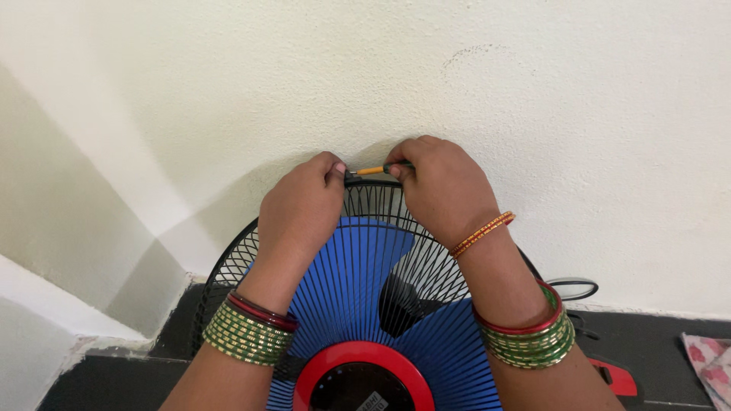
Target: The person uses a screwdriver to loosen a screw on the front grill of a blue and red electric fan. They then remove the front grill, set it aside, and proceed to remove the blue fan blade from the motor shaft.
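At the top rim of the fan guard, the left hand pinches the rim, closed. Just beside it, the right hand grips a small screwdriver, whose tip points toward the left thumb.

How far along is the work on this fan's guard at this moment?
Looks done: the black wire guard sits closed over the blue blades, red hub cap in place. In hand: the right hand holds a small orange-handled screwdriver at the guard's top rim, while the left hand pinches the rim beside its tip. Left: the fastener there is hidden, so tightened or loosened cannot be told.
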